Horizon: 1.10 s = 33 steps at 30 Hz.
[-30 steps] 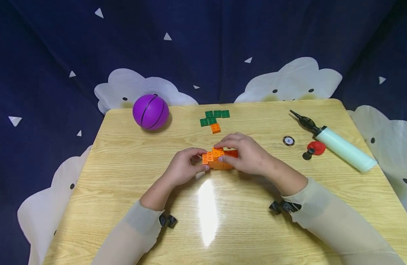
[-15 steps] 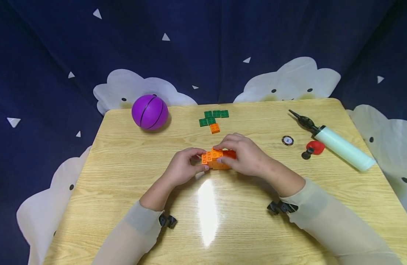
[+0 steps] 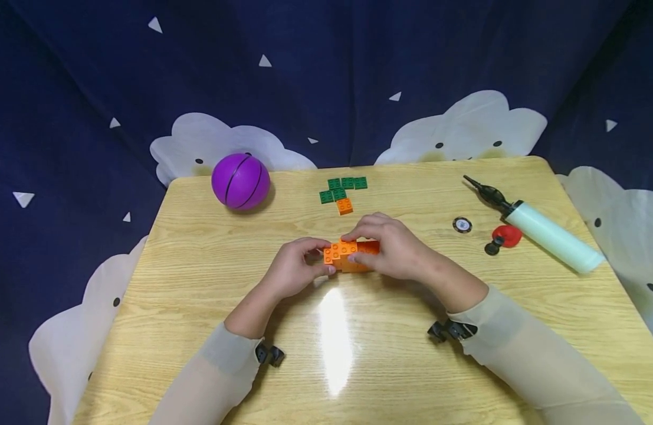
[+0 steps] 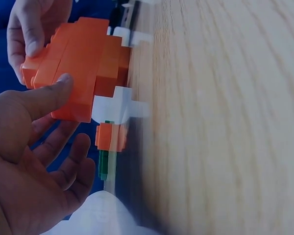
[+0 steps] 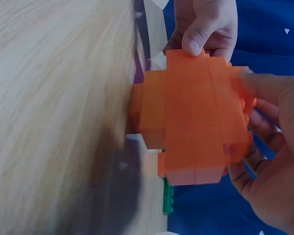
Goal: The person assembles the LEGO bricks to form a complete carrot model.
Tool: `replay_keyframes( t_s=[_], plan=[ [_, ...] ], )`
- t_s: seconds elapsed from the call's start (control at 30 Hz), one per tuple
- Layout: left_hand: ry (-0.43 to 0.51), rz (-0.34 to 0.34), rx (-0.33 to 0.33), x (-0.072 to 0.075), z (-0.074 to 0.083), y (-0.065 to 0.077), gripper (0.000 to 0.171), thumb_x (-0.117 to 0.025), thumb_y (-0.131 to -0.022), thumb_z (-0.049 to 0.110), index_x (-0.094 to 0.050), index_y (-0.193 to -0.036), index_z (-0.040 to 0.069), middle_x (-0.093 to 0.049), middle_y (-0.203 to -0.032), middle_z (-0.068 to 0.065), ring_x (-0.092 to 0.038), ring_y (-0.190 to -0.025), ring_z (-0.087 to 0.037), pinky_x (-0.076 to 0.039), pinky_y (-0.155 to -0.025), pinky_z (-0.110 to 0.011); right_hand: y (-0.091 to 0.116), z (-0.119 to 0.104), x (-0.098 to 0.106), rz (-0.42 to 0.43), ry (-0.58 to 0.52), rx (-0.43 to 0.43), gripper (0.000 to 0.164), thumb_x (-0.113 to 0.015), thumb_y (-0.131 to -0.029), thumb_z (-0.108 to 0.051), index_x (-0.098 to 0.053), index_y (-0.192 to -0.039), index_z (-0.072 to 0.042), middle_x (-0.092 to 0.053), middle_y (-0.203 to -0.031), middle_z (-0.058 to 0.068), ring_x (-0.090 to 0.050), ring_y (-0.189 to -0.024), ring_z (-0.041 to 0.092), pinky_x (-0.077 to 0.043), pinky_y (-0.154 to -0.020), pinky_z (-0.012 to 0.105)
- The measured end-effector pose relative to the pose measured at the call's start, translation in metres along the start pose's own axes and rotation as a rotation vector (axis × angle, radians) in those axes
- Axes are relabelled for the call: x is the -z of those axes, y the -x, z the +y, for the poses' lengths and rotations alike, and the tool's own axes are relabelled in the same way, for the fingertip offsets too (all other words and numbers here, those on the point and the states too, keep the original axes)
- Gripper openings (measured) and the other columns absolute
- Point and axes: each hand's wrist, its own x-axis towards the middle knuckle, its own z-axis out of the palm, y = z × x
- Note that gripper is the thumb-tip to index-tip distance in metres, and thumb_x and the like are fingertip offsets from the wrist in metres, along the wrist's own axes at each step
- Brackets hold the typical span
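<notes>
Between my hands, in the head view, stands a built-up block of orange toy bricks (image 3: 353, 265) with stepped ends. My left hand (image 3: 293, 268) grips its left end, thumb on the near side and fingers behind. From the right, my right hand (image 3: 395, 248) pinches an orange brick (image 3: 349, 247) on top, which lies about level with the studs on its left. The left wrist view shows the left thumb (image 4: 59, 93) against the block's flat side. In the right wrist view the right thumb (image 5: 262, 83) lies at its upper edge. My right palm hides part of the block's right end.
Behind the hands lie a single orange brick (image 3: 344, 206) and several green bricks (image 3: 339, 193). A purple ball (image 3: 241, 182) is at the back left. At right lie a hand pump (image 3: 551, 236), a red object (image 3: 509, 236) with a black piece (image 3: 493, 245), and a round chip (image 3: 462, 225).
The orange brick under my right fingers has sunk to about the level of the studs beside it. Both hands keep nearly the same place and hold.
</notes>
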Motion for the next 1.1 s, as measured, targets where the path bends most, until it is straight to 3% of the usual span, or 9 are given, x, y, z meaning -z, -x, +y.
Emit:
replay_keyframes(
  t_s=[0.23, 0.47, 0.6, 0.77, 1.1],
  plan=[
    [0.013, -0.008, 0.008, 0.001, -0.002, 0.000, 0.044, -0.089, -0.084, 0.026, -0.074, -0.125, 0.018, -0.071, -0.121, 0.003, -0.065, -0.106, -0.021, -0.054, -0.093, -0.041, 0.000, 0.015, 0.001, -0.021, -0.113, -0.038, 0.039, -0.088, -0.086, -0.028, -0.077, -0.123, -0.022, -0.072, -0.119, -0.009, -0.059, -0.115, 0.016, -0.049, -0.099, 0.043],
    [0.022, -0.002, 0.017, 0.002, -0.005, 0.000, 0.043, -0.089, -0.085, 0.025, -0.074, -0.125, 0.018, -0.071, -0.120, 0.003, -0.066, -0.107, -0.021, -0.054, -0.093, -0.041, -0.004, 0.031, 0.002, -0.019, -0.246, -0.147, 0.031, -0.077, -0.096, -0.028, -0.075, -0.125, -0.017, -0.073, -0.118, -0.006, -0.062, -0.109, 0.018, -0.052, -0.090, 0.042],
    [0.017, 0.001, 0.023, 0.002, -0.006, -0.001, 0.044, -0.088, -0.085, 0.025, -0.074, -0.126, 0.018, -0.071, -0.116, 0.003, -0.065, -0.105, -0.022, -0.053, -0.092, -0.041, -0.010, 0.043, 0.002, -0.005, -0.247, -0.226, 0.031, -0.071, -0.101, -0.030, -0.073, -0.127, -0.014, -0.072, -0.114, -0.002, -0.063, -0.097, 0.019, -0.053, -0.084, 0.040],
    [0.020, 0.007, 0.036, 0.003, -0.006, -0.002, 0.044, -0.089, -0.085, 0.024, -0.074, -0.126, 0.018, -0.071, -0.113, 0.004, -0.065, -0.104, -0.021, -0.053, -0.091, -0.041, -0.019, 0.056, -0.002, 0.001, -0.218, -0.314, 0.033, -0.067, -0.103, -0.029, -0.071, -0.131, -0.012, -0.070, -0.116, 0.002, -0.062, -0.097, 0.022, -0.053, -0.087, 0.040],
    [0.019, 0.030, 0.026, 0.005, -0.007, -0.003, 0.044, -0.089, -0.084, 0.022, -0.074, -0.126, 0.017, -0.072, -0.114, 0.003, -0.066, -0.104, -0.023, -0.054, -0.090, -0.042, -0.036, 0.077, -0.010, 0.003, -0.156, -0.362, 0.041, -0.070, -0.101, -0.031, -0.067, -0.135, -0.010, -0.069, -0.121, 0.005, -0.063, -0.098, 0.021, -0.053, -0.087, 0.041]
  ],
)
